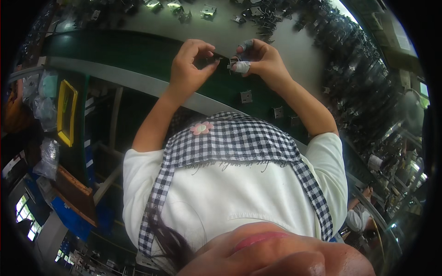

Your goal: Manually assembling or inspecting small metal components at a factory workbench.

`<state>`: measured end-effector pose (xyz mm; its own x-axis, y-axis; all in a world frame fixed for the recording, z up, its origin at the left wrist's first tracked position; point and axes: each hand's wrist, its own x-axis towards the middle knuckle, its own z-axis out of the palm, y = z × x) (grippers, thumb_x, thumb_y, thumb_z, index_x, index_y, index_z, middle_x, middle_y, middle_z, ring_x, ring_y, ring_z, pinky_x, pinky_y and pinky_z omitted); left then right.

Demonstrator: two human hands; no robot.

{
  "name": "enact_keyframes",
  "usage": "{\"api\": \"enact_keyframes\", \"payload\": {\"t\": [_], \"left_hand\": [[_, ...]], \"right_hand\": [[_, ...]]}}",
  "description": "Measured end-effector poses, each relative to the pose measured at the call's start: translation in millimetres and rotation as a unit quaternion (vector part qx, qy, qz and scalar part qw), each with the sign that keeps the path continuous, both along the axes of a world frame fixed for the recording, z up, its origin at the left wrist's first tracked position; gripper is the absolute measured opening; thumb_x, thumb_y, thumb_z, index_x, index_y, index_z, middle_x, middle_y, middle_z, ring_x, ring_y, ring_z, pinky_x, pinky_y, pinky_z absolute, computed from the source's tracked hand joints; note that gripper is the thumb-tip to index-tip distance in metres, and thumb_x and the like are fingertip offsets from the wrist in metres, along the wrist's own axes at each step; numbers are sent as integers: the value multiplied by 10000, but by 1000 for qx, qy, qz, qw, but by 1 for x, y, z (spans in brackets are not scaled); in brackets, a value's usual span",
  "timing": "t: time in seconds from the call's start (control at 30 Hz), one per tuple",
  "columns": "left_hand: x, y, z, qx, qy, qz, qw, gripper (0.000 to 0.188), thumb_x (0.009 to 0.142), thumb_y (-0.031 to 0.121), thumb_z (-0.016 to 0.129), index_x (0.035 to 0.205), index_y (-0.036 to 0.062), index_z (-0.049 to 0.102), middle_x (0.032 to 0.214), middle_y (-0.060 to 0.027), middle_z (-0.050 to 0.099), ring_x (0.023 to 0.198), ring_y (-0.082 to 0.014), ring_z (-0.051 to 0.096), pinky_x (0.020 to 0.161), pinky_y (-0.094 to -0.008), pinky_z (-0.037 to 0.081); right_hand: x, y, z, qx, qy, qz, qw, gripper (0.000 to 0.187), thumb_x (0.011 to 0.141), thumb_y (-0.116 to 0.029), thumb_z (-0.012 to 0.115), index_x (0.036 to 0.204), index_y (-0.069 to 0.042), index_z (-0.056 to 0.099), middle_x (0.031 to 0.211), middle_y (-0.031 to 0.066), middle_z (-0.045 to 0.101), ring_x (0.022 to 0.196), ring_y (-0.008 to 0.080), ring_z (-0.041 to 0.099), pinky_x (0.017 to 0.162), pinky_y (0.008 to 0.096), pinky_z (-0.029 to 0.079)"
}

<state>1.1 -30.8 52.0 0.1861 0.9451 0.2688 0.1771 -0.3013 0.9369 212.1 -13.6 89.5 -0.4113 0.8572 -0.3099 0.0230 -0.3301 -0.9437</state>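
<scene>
Over the green work surface, my right hand [269,64] pinches a small metal bracket [232,63] between thumb and fingers. Pale tape wraps its thumb, and grey wrapping covers a fingertip. My left hand [189,64] is held just left of the bracket, apart from it, its fingers curled toward the thumb. A tiny dark piece seems to sit at that thumb's tip, too small to name. Below my right hand, a square metal piece [246,96] lies on the green surface, with another metal piece [278,112] farther right.
Heaps of small metal parts [322,37] spread along the far side and right of the bench. A pale metal rail [138,78] edges the green surface [110,46]. At left stand a yellow frame [67,112] and plastic bags [48,158]. Another person [359,216] sits at lower right.
</scene>
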Motion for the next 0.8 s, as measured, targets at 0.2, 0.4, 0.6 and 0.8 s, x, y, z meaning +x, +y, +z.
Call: {"api": "enact_keyframes", "payload": {"t": [0.2,0.4,0.6,0.8], "left_hand": [[7,-16,9,85,14,-3,996,356,672,-54,715,1008,40,644,985,-80,639,882,-169,628,770,-264,509],[5,-14,8,121,0,-8,993,394,650,-30,734,1027,50,649,980,-102,667,866,-198,654,752,-281,525],[9,-17,13,172,61,26,983,395,648,-24,738,1026,49,652,976,-110,670,854,-209,662,739,-278,532],[15,-22,17,117,5,37,992,376,648,-35,734,1009,36,659,959,-122,673,842,-206,667,731,-280,536]], "right_hand": [[-9,3,-6,-89,37,29,995,423,702,-128,759,1045,-29,532,883,56,610,720,101,596,573,199,499],[-13,-3,-16,-247,190,21,950,353,765,-42,669,1092,-18,536,898,59,612,727,106,584,598,207,507],[-17,-6,-1,-44,18,-27,998,361,776,-113,688,1093,-33,536,899,38,613,698,84,571,605,215,516],[-18,-7,2,-229,162,-9,960,346,773,-68,659,1095,-20,539,903,61,611,706,104,575,629,240,529]]}}
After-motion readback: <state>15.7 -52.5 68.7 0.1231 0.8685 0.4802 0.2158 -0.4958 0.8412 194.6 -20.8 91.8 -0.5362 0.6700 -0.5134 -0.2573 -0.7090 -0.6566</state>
